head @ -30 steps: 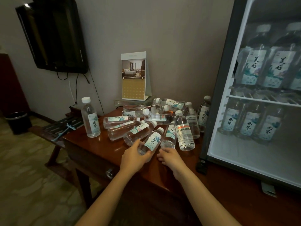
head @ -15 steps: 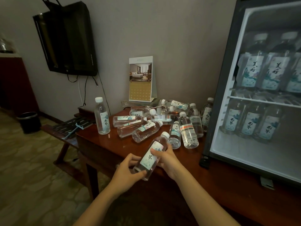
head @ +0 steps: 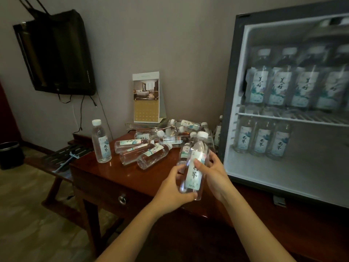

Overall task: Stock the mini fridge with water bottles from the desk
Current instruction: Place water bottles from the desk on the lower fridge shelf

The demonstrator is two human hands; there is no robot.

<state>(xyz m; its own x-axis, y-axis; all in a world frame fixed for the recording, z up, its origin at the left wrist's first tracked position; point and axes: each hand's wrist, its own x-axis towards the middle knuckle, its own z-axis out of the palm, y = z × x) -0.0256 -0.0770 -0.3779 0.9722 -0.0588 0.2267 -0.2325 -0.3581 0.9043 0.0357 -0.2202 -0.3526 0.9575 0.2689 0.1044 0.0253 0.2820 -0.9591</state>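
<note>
I have a water bottle (head: 194,163) held above the front edge of the desk (head: 105,173), my left hand (head: 174,190) under its base and my right hand (head: 211,173) on its right side. Behind it a pile of bottles (head: 149,148) lies on the desk, with one upright bottle (head: 101,142) standing apart at the left. A desk calendar (head: 146,97) stands behind the pile, against the wall. The open mini fridge (head: 232,95) sits to my right; a wire shelf (head: 292,118) inside carries a row of bottles (head: 294,82), and three more bottles (head: 261,138) stand below it. A television (head: 56,53) hangs on the wall at the left, and a bin (head: 11,155) stands on the floor below it at the far left.
</note>
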